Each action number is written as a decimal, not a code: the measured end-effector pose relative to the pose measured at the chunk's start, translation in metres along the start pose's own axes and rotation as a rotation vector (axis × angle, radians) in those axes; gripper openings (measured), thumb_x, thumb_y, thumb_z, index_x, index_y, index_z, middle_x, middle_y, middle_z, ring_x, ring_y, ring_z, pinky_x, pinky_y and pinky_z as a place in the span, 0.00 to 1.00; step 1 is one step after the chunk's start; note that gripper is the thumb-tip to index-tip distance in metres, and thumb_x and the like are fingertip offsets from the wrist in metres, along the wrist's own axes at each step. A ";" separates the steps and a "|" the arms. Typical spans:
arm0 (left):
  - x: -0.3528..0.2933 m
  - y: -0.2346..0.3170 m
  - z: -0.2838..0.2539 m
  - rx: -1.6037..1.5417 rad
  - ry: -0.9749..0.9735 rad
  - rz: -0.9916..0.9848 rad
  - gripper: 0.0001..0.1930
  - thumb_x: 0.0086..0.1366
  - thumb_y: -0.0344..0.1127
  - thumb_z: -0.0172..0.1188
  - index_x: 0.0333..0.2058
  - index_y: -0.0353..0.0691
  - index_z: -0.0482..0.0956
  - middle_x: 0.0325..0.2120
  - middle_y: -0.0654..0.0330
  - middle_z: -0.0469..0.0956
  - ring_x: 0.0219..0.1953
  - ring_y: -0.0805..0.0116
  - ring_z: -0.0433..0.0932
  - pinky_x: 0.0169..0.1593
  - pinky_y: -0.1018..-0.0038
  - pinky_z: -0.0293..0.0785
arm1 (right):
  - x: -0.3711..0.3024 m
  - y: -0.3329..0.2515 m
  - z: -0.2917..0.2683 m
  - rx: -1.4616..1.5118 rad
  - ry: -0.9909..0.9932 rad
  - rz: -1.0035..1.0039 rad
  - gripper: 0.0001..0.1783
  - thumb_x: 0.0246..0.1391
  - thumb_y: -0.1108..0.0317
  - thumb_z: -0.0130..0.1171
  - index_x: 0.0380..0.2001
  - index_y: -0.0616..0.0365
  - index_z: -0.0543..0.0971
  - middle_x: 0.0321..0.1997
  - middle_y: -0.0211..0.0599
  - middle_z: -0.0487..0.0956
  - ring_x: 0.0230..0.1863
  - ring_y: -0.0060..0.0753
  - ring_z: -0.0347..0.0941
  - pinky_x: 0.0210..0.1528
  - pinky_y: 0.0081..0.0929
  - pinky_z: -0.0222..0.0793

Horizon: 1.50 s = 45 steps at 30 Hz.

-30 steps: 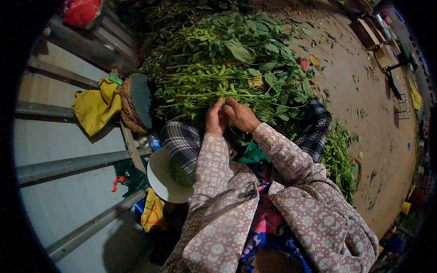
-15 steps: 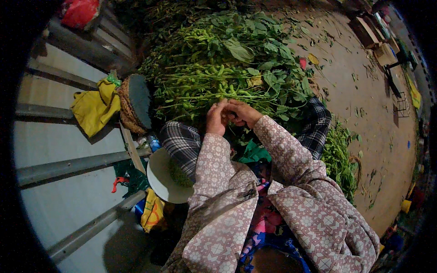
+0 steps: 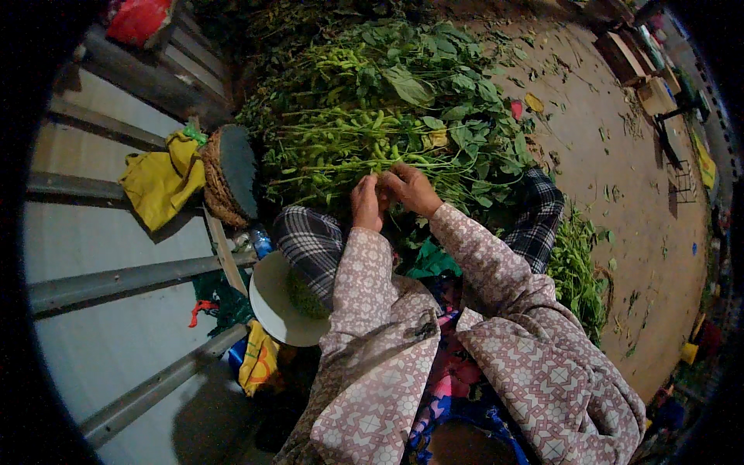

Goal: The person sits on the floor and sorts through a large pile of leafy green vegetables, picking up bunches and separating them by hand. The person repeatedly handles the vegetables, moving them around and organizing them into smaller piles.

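A heap of uprooted green bean plants [image 3: 372, 143], with plump pods and leafy stems, lies in front of me over my checked trouser legs. My left hand [image 3: 367, 203] is at the heap's near edge, fingers curled in. Close beside it, my right hand [image 3: 411, 190] bends its fingers down toward the left fingertips, thumb and fingers pinched. Whatever lies between the fingers is hidden. A white bowl [image 3: 267, 310] with small green pods or beans in it stands by my left leg.
A round woven stool [image 3: 240, 172] with a dark top and a yellow cloth [image 3: 167, 182] stand left, before a metal-barred wall [image 3: 116, 287]. More bean plants [image 3: 577, 271] lie right of my leg. Loose leaves dot the brown floor [image 3: 612, 163]. Wooden boxes [image 3: 620, 58] sit far right.
My right hand has lifted slightly and turned, its knuckles now higher, and a small gap shows between the hands. My left hand has barely moved.
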State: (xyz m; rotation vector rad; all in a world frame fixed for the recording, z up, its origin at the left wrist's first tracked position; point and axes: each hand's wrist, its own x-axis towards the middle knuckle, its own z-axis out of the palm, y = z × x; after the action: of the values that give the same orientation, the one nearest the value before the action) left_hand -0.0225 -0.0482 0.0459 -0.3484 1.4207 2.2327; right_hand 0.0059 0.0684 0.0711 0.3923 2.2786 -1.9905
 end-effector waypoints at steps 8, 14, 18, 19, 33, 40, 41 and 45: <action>0.016 -0.012 -0.005 -0.136 0.061 -0.104 0.13 0.62 0.45 0.51 0.33 0.41 0.74 0.23 0.67 0.74 0.19 0.78 0.71 0.18 0.80 0.62 | 0.031 -0.029 0.011 -0.784 0.097 -0.339 0.18 0.48 0.57 0.55 0.40 0.55 0.70 0.38 0.49 0.75 0.36 0.54 0.73 0.35 0.46 0.69; -0.002 -0.005 -0.014 -0.151 0.027 -0.128 0.10 0.61 0.41 0.48 0.26 0.43 0.73 0.20 0.69 0.72 0.15 0.80 0.66 0.15 0.81 0.56 | 0.022 -0.019 -0.003 -0.652 0.139 -0.399 0.12 0.49 0.60 0.53 0.34 0.55 0.70 0.32 0.46 0.74 0.32 0.54 0.72 0.31 0.46 0.67; 0.009 -0.015 -0.024 -0.189 -0.013 -0.142 0.12 0.62 0.44 0.48 0.27 0.45 0.74 0.19 0.70 0.71 0.14 0.80 0.64 0.14 0.81 0.55 | 0.010 -0.015 -0.005 -0.660 0.103 -0.435 0.11 0.51 0.61 0.51 0.31 0.57 0.68 0.30 0.47 0.73 0.31 0.55 0.71 0.31 0.45 0.66; 0.014 -0.019 -0.024 -0.194 -0.016 -0.144 0.12 0.62 0.44 0.48 0.28 0.45 0.74 0.19 0.70 0.72 0.14 0.80 0.64 0.14 0.81 0.55 | 0.008 -0.013 -0.007 -0.658 0.095 -0.441 0.11 0.52 0.61 0.51 0.31 0.57 0.67 0.30 0.47 0.73 0.31 0.55 0.70 0.31 0.44 0.66; 0.044 -0.042 -0.055 -0.236 -0.377 -0.391 0.11 0.62 0.41 0.49 0.33 0.41 0.76 0.32 0.59 0.78 0.29 0.63 0.77 0.35 0.68 0.74 | -0.036 0.024 -0.014 -0.306 0.304 -0.299 0.09 0.52 0.72 0.54 0.33 0.61 0.64 0.25 0.49 0.73 0.27 0.52 0.71 0.27 0.34 0.65; 0.015 -0.048 -0.008 -0.299 -0.227 -0.367 0.13 0.63 0.40 0.49 0.39 0.38 0.75 0.38 0.59 0.77 0.39 0.64 0.75 0.47 0.68 0.70 | -0.031 0.034 -0.020 -0.327 0.265 -0.273 0.10 0.52 0.71 0.54 0.33 0.62 0.64 0.28 0.48 0.75 0.30 0.49 0.74 0.31 0.34 0.67; 0.013 -0.045 -0.003 -0.366 -0.219 -0.433 0.13 0.63 0.41 0.49 0.39 0.38 0.75 0.37 0.59 0.77 0.39 0.64 0.75 0.47 0.68 0.70 | -0.032 0.036 -0.022 -0.318 0.242 -0.252 0.10 0.53 0.71 0.54 0.33 0.62 0.64 0.28 0.48 0.75 0.30 0.49 0.74 0.31 0.34 0.67; 0.030 -0.068 -0.030 -0.375 -0.283 -0.440 0.12 0.63 0.41 0.50 0.36 0.39 0.76 0.33 0.61 0.78 0.35 0.64 0.76 0.43 0.68 0.72 | -0.034 0.044 -0.015 -0.296 0.202 -0.256 0.09 0.54 0.70 0.53 0.34 0.62 0.65 0.29 0.48 0.76 0.29 0.48 0.73 0.31 0.35 0.67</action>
State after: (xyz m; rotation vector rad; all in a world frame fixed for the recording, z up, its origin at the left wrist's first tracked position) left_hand -0.0146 -0.0434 -0.0340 -0.4017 0.6959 2.0652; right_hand 0.0514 0.0837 0.0394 0.2989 2.8260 -1.7382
